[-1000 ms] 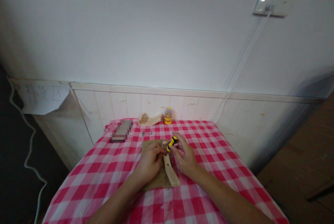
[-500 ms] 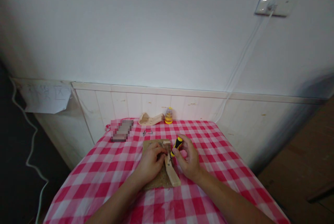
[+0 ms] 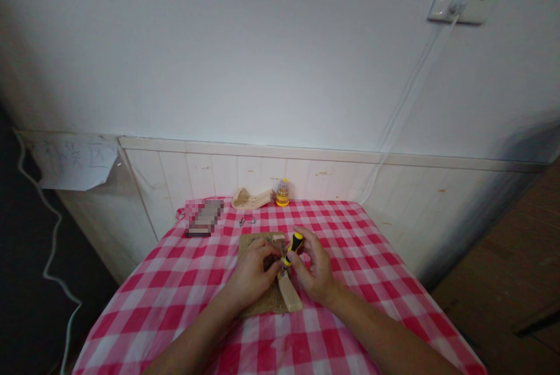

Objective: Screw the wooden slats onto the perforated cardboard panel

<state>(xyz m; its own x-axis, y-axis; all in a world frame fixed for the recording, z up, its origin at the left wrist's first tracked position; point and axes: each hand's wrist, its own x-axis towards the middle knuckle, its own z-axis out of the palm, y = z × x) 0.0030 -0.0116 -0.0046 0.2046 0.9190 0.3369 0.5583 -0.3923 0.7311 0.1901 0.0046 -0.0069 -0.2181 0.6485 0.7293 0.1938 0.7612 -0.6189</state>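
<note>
A pale wooden piece point(image 3: 289, 294) with a bent shape lies on a brown board point(image 3: 262, 306) near the middle of the table. My left hand point(image 3: 256, 267) is closed at the wooden piece's left side, its fingertips and thumb gripping it; part of the wood is hidden under them. In my right hand point(image 3: 315, 267) is a black and yellow screwdriver point(image 3: 295, 244), held between thumb and fingers. The tool leans, its tip pointing down and left to the wood beside my left thumb.
Behind the board are a few small dark metal pieces point(image 3: 247, 220), a second wooden part point(image 3: 251, 199) and a yellow-capped container point(image 3: 283, 193). A blurred-out flat object point(image 3: 205, 218) lies at the back left. The checked tablecloth point(image 3: 367, 281) reaches the panelled wall point(image 3: 306, 168).
My right hand has brought the screwdriver slightly left and down, so its tip is closer to my left thumb. My left thumb has shifted slightly right over the wood.
</note>
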